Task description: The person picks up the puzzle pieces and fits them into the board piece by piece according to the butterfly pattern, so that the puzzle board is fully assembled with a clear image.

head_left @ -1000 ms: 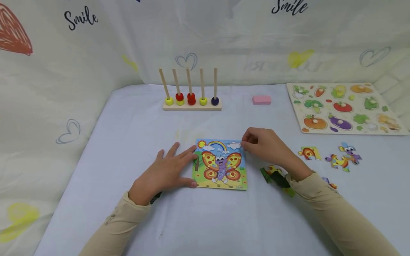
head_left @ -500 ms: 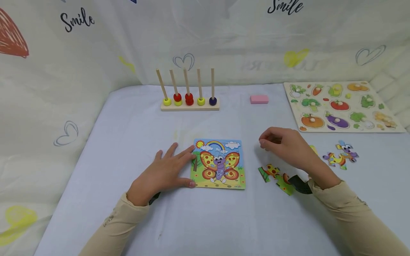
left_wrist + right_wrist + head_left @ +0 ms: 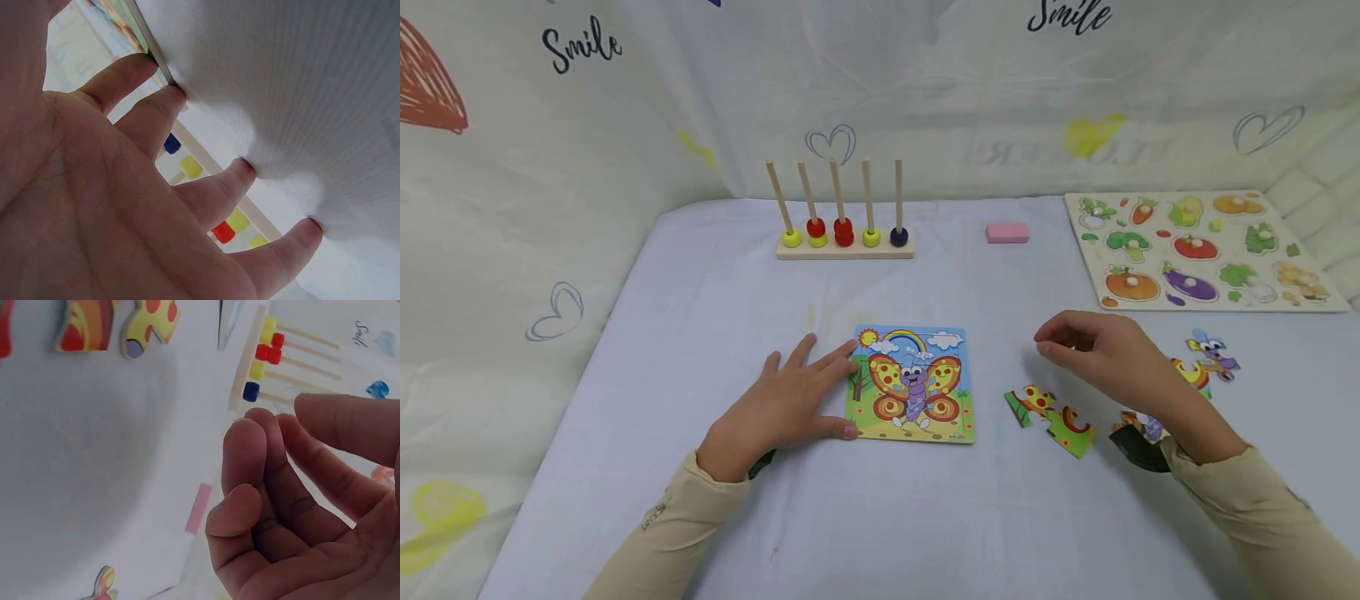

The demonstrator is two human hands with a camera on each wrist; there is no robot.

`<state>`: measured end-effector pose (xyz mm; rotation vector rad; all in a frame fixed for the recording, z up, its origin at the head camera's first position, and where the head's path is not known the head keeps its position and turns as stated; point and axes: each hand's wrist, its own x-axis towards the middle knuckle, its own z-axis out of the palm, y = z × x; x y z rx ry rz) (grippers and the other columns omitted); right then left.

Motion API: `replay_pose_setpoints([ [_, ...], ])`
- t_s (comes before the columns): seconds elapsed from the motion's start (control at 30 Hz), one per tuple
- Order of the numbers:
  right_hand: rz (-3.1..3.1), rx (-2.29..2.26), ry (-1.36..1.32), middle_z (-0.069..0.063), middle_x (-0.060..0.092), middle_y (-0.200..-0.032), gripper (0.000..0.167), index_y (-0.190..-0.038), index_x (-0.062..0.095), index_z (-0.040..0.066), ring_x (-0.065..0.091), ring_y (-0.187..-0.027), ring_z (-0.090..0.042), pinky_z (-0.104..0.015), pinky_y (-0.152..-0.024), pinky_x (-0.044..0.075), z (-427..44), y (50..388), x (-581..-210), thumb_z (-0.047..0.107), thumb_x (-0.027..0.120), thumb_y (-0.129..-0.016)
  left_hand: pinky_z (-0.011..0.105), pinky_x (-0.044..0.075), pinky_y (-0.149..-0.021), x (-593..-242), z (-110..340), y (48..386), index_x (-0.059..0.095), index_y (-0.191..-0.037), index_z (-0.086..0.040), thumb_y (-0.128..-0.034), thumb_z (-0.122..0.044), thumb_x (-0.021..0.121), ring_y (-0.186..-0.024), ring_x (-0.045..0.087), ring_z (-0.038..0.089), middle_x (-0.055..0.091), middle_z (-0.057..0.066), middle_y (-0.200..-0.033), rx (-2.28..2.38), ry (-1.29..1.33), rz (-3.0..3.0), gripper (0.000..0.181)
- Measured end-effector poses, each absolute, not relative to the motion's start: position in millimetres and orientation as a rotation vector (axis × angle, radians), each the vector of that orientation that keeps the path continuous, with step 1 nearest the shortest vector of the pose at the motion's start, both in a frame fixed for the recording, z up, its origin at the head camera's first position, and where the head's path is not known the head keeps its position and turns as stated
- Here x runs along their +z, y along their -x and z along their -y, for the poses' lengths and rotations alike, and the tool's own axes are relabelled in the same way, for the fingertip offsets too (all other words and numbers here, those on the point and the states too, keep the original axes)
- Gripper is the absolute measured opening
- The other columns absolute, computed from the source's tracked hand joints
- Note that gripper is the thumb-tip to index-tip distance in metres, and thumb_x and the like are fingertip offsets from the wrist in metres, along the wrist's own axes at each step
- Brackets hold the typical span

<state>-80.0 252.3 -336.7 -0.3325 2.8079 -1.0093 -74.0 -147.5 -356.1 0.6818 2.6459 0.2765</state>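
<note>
The left hand (image 3: 782,408) lies spread on the table, its fingertips and thumb touching the left edge of the square butterfly picture board (image 3: 917,429). In the left wrist view that hand (image 3: 119,187) has its fingers apart, two of them against the board's edge (image 3: 150,37). Over the table to the right hovers the right hand (image 3: 1120,358), fingers loosely curled. The right wrist view shows this hand (image 3: 300,512) empty, thumb apart from the fingers. Loose puzzle pieces (image 3: 1070,435) lie below it; others (image 3: 1216,354) are partly hidden behind its wrist.
A wooden peg abacus (image 3: 846,252) with coloured beads stands at the back. Right of it lies a pink block (image 3: 1007,233). A vegetable peg board (image 3: 1157,242) occupies the back right. Printed cloth (image 3: 925,100) hangs behind the table.
The right hand has moved away from the board's top right corner, rightward over the table. The left hand stays against the board. Loose pieces beneath the right arm are now more visible.
</note>
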Motion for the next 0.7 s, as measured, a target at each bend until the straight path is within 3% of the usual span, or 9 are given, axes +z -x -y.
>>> replay_pose_setpoints([
  [0.23,-2.808,-0.977,0.519,0.004,0.069,-0.099,0.015,-0.113,0.077,0.011,0.058,-0.091,-0.018,-0.024,-0.072,0.051,-254.7,69.3,-343.8,0.016,0.079,-0.1,0.08,0.02,-0.117,-355.9,147.2,73.9,0.048,-0.16,-0.023,-0.0885,-0.058,0.084,-0.161,0.011,0.046,0.023,-0.004,-0.177,0.273,-0.677,-2.642,0.087],
  [0.43,-2.782,-0.965,0.641,0.006,0.068,-0.109,0.022,-0.118,0.076,0.013,0.057,-0.1,-0.018,-0.028,-0.077,0.051,-256.7,61.3,-348.2,0.015,0.082,-0.097,0.08,0.019,-0.117,-356.5,146.6,74.2,0.049,-0.16,-0.023,-0.0885,-0.057,0.084,-0.161,0.01,0.046,0.023,-0.004,-0.177,0.283,-0.673,-2.637,0.087],
  [0.7,-2.701,-0.828,0.632,-0.004,0.061,-0.125,0.047,-0.13,0.073,0.012,0.052,-0.118,-0.027,-0.048,-0.091,0.052,-252.1,59.3,-353.5,0.026,0.091,-0.089,0.08,0.02,-0.117,-356.9,148.1,74.6,0.049,-0.16,-0.022,-0.0894,-0.057,0.083,-0.161,0.012,0.047,0.024,-0.003,-0.177,0.274,-0.68,-2.642,0.086],
])
